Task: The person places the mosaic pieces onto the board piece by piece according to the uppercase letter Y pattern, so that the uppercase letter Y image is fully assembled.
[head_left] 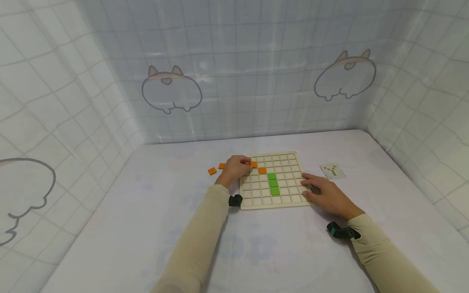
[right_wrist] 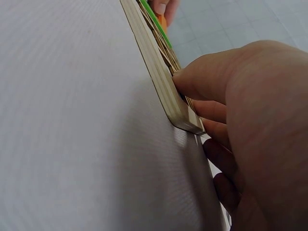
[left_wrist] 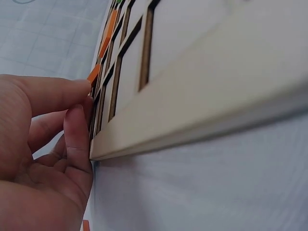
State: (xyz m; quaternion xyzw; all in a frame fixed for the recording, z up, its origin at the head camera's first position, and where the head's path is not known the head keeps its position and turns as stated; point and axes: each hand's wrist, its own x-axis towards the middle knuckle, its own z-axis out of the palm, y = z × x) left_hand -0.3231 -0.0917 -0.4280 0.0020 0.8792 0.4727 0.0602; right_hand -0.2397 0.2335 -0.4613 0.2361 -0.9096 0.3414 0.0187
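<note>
A pale wooden grid board (head_left: 289,179) lies on the table between both hands. Orange tiles (head_left: 262,170) slant across its upper left, and a column of green tiles (head_left: 273,183) fills cells near its middle. Over the upper left part, the left hand (head_left: 236,169) has its fingertips at an orange tile (left_wrist: 94,73), which they seem to pinch; fingers partly hide it. The right hand (head_left: 327,195) rests its spread fingers on the board's right edge; in the right wrist view, a fingertip (right_wrist: 180,79) touches the board near its corner.
Left of the board lie loose orange tiles (head_left: 212,171), one partly behind the left hand. A small pattern card (head_left: 332,171) lies to the board's right. A pale cloth covers the table (head_left: 146,228), and gridded sheets (head_left: 234,89) stand around it.
</note>
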